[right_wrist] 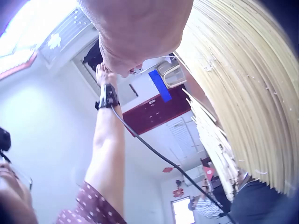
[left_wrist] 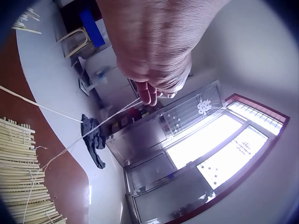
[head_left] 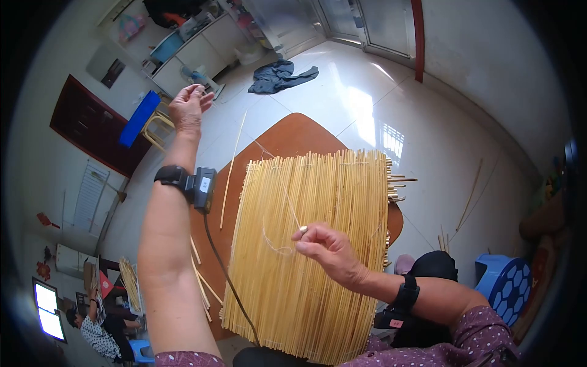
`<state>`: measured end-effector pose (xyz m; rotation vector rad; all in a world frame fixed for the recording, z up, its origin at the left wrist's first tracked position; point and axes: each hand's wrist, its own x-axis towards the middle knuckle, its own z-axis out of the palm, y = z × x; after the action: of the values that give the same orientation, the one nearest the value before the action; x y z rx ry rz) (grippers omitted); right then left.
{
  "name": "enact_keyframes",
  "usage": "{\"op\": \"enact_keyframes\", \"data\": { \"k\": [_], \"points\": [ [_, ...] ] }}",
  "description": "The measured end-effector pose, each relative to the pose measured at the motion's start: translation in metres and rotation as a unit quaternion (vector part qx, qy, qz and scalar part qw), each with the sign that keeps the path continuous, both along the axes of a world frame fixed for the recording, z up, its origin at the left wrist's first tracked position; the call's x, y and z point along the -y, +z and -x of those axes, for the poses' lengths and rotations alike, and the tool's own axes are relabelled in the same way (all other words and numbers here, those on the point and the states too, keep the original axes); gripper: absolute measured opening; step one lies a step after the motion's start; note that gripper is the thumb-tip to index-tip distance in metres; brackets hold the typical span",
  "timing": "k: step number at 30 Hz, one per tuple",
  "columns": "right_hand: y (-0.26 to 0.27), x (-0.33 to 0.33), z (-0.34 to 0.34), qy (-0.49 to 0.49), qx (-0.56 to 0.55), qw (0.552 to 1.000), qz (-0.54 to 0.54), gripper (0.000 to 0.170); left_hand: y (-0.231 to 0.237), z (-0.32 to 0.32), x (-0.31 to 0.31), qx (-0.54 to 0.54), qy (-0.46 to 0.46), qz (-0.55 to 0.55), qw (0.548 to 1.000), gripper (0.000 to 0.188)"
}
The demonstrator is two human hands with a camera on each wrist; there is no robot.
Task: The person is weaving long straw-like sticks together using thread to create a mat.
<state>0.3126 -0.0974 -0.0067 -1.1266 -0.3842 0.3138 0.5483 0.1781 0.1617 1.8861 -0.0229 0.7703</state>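
Honestly, both hands have a grip on string: the right hand (head_left: pixel 330 248) pinches it between curled finger and thumb above the middle of the stick mat (head_left: pixel 324 293), and the left hand (head_left: pixel 188 110) is up past the far left edge of the worktop (head_left: pixel 293 133), fingers curled on its own strands. Can't tell how tight either grip is. The string (head_left: pixel 287 192) runs from both to the mat's far edge, so I'd guess too hard a pull could snap it or drag the end sticks crooked. My bigger worry is the slack loop (head_left: pixel 278 249) under the right hand; that could knot up or catch on stick ends. The black cord (head_left: pixel 228 279) crosses the mat's left edge, so an arm swing might snag it too. The mat covers most of the worktop, near end overhanging, with a loose stick (head_left: pixel 233 174) across the left edge.
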Motion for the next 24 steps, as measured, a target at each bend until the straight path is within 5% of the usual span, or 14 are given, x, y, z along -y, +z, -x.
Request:
{"op": "enact_keyframes", "data": {
  "k": [8, 10, 11, 13, 18, 20, 24],
  "points": [
    [0.033, 0.025, -0.002, 0.099, 0.066, 0.986, -0.12, 0.014, 0.024, 0.06, -0.118, 0.024, 0.213, 0.119, 0.969, 0.014],
    [0.037, 0.028, 0.003, 0.279, 0.188, 0.934, -0.12, 0.018, 0.027, 0.086, -0.135, 0.015, 0.256, 0.101, 0.961, 0.013],
    [0.036, 0.026, 0.01, 0.28, 0.188, 0.933, -0.123, 0.018, 0.025, 0.1, -0.137, -0.022, 0.261, 0.08, 0.962, 0.013],
    [0.032, 0.02, 0.028, 0.455, 0.191, 0.862, -0.112, 0.022, 0.005, 0.118, -0.144, -0.134, 0.239, 0.024, 0.961, 0.013],
    [0.045, 0.023, 0.035, 0.43, 0.174, 0.87, -0.167, 0.021, -0.082, 0.134, -0.08, -0.431, 0.028, -0.075, 0.899, 0.021],
    [0.049, 0.024, 0.024, 0.328, 0.169, 0.916, -0.161, 0.02, -0.124, 0.127, -0.045, -0.45, -0.026, -0.106, 0.887, 0.021],
    [0.044, 0.028, 0.012, 0.291, 0.132, 0.938, -0.133, 0.019, -0.206, 0.094, -0.012, -0.387, 0.043, -0.186, 0.902, 0.022]
  ]
}}
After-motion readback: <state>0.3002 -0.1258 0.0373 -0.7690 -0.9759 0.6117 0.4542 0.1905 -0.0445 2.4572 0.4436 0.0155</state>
